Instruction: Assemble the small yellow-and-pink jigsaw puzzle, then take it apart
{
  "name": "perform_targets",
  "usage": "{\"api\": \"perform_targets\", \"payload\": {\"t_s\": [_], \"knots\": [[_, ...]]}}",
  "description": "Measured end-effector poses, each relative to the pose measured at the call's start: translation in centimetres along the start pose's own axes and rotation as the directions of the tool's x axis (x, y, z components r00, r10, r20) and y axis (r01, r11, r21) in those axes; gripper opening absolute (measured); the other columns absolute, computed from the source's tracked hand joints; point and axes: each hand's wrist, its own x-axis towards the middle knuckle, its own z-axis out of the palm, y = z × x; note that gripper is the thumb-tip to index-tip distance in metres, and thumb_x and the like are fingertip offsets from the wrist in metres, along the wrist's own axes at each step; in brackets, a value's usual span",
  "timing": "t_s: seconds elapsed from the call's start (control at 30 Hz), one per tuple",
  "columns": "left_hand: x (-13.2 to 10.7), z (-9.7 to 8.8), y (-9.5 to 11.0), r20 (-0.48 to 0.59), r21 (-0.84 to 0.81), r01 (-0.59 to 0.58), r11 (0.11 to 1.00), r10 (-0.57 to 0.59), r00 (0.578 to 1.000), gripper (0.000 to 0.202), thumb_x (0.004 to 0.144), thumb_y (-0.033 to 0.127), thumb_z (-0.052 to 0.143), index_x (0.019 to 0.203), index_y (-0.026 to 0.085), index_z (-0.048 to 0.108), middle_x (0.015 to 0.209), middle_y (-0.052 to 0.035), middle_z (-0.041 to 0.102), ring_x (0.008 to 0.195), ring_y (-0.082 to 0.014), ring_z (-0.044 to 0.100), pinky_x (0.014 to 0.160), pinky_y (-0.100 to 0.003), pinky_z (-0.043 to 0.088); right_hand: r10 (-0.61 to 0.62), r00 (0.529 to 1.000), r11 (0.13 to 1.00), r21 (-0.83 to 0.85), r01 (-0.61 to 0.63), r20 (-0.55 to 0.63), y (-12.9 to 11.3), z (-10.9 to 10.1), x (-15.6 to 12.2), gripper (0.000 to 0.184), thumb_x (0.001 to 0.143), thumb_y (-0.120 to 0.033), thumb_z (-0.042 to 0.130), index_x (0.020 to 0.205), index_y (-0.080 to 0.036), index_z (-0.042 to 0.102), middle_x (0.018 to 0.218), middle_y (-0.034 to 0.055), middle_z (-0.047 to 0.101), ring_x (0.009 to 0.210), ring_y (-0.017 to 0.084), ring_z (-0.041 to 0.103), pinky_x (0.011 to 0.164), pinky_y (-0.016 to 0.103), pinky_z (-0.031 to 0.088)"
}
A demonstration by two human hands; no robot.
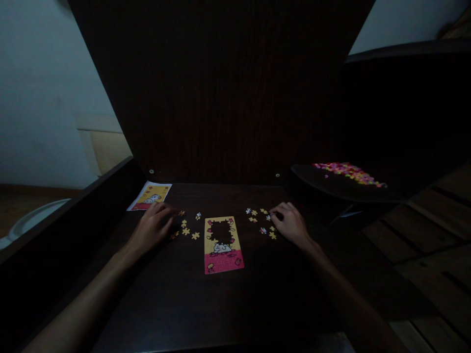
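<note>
A partly assembled jigsaw puzzle (224, 261) lies on the dark tabletop between my hands. It is yellow above and pink below, with a white animal figure and a gap in its upper half. To its left, my left hand (156, 224) rests with curled fingers beside loose yellow puzzle pieces (186, 231); whatever is under its fingertips is hidden. On the other side, my right hand (290, 223) has thumb and forefinger pinched at a small, pale puzzle piece (268, 217). More yellow and white pieces (252, 220) are scattered close to that hand.
A printed reference picture (152, 192) lies at the back left. Behind the tabletop rises a dark wooden panel (221, 98), and a raised edge (73, 215) runs along the left. On a dark chair seat (312, 184) at right sits a heap of colourful small pieces (348, 171).
</note>
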Motion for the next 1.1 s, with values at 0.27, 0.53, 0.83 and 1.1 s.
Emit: {"api": "perform_targets", "payload": {"t_s": [0.27, 0.53, 0.83, 1.1], "knots": [[-0.2, -0.2, 0.6, -0.019, -0.017, -0.108, 0.994, 0.108, 0.994, 0.033, 0.094, 0.039, 0.047, 0.09, 0.019, 0.074, 0.09, -0.0089, 0.067, 0.088, -0.0247, 0.06, 0.08, -0.041, 0.053, -0.097, 0.993, 0.99, 0.113, 0.09, 0.06, -0.1, 0.2, -0.1, 0.017, 0.087, -0.019, 0.055, 0.087, -0.021, 0.072, 0.088, 0.0068, 0.068, 0.087, 0.024, 0.059, 0.084, 0.039, 0.047], [-0.1, 0.6, 2.4, 0.018, -0.077, -0.079, 0.994, 0.081, 0.997, 0.035, 0.099, 0.039, 0.041, 0.095, 0.017, 0.068, 0.091, -0.0087, 0.067, 0.086, -0.0233, 0.061, 0.079, -0.037, 0.053, -0.171, 0.978, 0.97, 0.197, 0.146, 0.12, -0.1, 0.1, -0.2, 0.018, 0.084, -0.014, 0.055, 0.085, -0.02, 0.072, 0.089, 0.0072, 0.067, 0.088, 0.024, 0.058, 0.083, 0.039, 0.049], [-0.4, 0.8, 2.5, 0.108, -0.1, -0.064, 0.993, 0.075, 0.991, 0.04, 0.092, 0.019, 0.039, 0.128, 0.017, 0.057, 0.098, -0.0095, 0.065, 0.088, -0.0234, 0.061, 0.077, -0.036, 0.054, -0.273, 0.928, 0.941, 0.27, 0.203, 0.253, -1.1, -1.6, -0.3, 0.019, 0.076, -0.015, 0.064, 0.092, -0.021, 0.07, 0.094, 0.0062, 0.065, 0.094, 0.023, 0.059, 0.088, 0.04, 0.048], [-0.5, 0.8, 3.2, 0.133, -0.098, -0.11, 0.989, 0.122, 0.984, 0.041, 0.092, 0.019, 0.041, 0.131, 0.019, 0.055, 0.103, -0.0102, 0.066, 0.094, -0.0245, 0.061, 0.081, -0.039, 0.054, -0.303, 0.913, 0.923, 0.321, 0.21, 0.274, -1.5, -1.8, -0.4, 0.006, 0.082, -0.024, 0.066, 0.086, -0.021, 0.07, 0.093, 0.0065, 0.066, 0.093, 0.023, 0.06, 0.088, 0.04, 0.048]]}}
